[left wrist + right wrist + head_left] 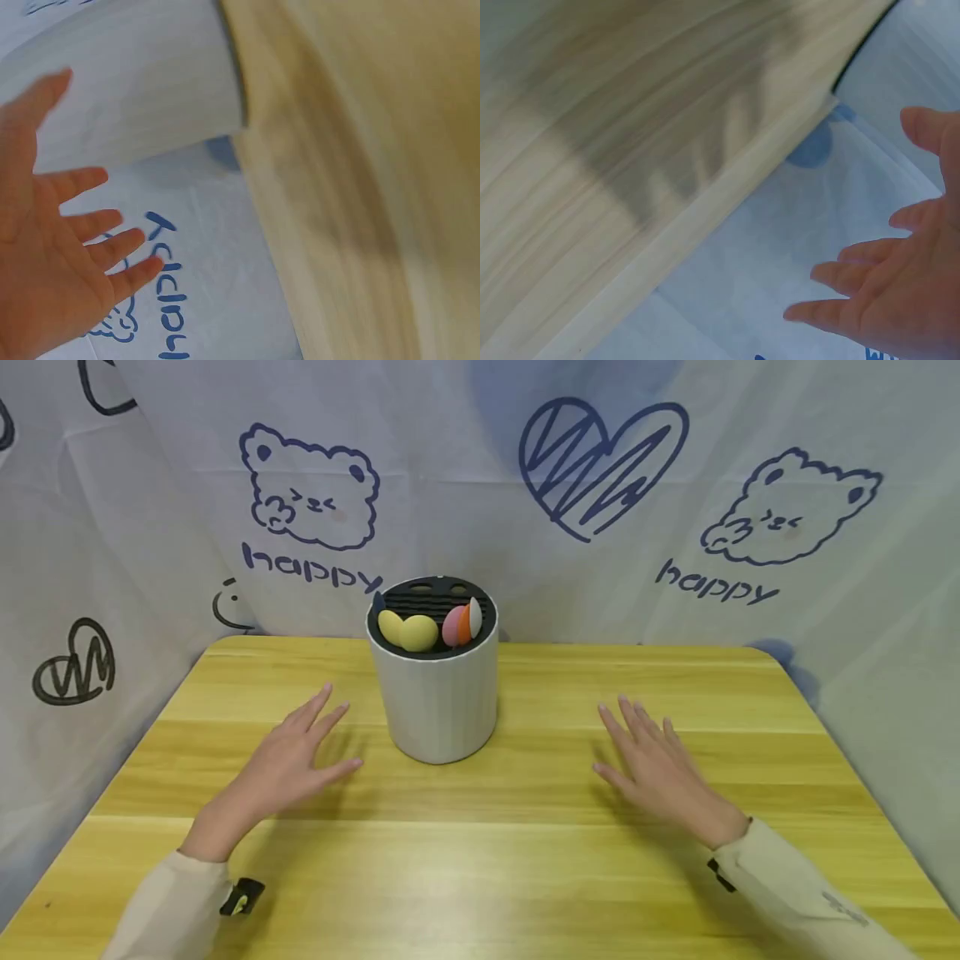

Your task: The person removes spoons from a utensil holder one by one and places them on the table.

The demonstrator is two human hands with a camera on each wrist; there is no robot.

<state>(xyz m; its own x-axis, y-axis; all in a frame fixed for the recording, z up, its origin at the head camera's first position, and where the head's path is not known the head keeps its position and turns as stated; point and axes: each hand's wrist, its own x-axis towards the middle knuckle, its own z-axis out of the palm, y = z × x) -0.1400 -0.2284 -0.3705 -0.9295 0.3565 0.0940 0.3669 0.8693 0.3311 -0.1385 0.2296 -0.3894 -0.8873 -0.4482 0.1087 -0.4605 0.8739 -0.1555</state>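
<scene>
On the table stands a white, ribbed cylindrical holder [438,710] with a black slotted top [423,602]. Rounded ends of several items stick up from its slots: two yellow ends [417,633], then pink, orange and white ones [464,625] close together, and a dark blue one [378,603] at the left rim. What lies below these ends is hidden inside. To the left of the holder my left hand [281,768] hovers over the wood, fingers spread and holding nothing. My right hand [663,772] is farther off on the other side, fingers extended, also holding nothing.
The wooden table [465,860] has its far edge just behind the holder. White cloth [450,485] with blue bear, heart and "happy" drawings hangs behind and at both sides. A dark band [242,897] is on the left sleeve.
</scene>
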